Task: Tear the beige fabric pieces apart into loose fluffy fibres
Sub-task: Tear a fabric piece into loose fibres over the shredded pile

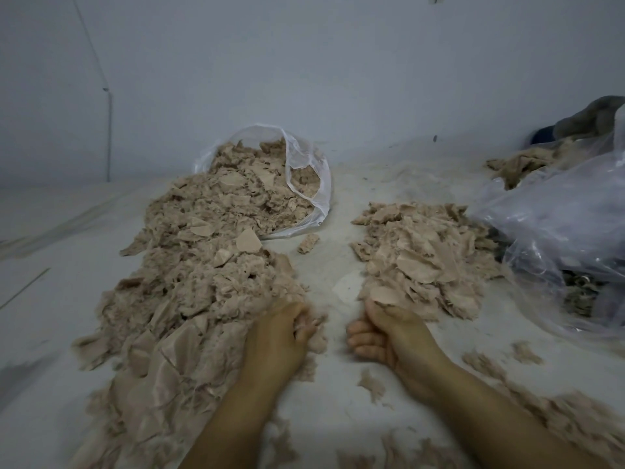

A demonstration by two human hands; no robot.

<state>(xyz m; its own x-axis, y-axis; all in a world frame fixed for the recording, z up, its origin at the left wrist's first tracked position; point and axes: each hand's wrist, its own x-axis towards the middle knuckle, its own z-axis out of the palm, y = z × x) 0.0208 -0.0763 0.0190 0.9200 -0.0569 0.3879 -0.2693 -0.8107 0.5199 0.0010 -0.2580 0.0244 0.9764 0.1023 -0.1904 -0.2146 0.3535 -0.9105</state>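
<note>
A pale grey wall [304,62] behind, and a dusty white floor [50,231] spread with beige scraps — that is the whole arena. At eleven o'clock a clear plastic bag [306,170] lies on its side, spilling a long heap of beige fabric pieces and fluff [203,265] that runs down toward seven o'clock. At two o'clock sits a smaller mound of flat beige fabric pieces [426,255], and a big crumpled clear plastic sheet [558,225] bulges at three o'clock with a dark grey cloth bundle [595,116] behind it.

Both hands are low and centre, a bare strip of floor between them. The left hand [280,336] is curled round a tuft of beige fibre [309,328] at the near edge of the long heap. The right hand [382,336] has its fingers curled with the thumb up against the nearest flat piece of the smaller mound — whether it actually pinches that piece, I cannot tell.

The risk, as I judge it: torn fluff and untorn pieces lie close together, so a careless sweep could mix them. Loose fibre could also drift and scatter, and a thin tuft may part before the piece opens.

No brand, label or readable writing anywhere.
</note>
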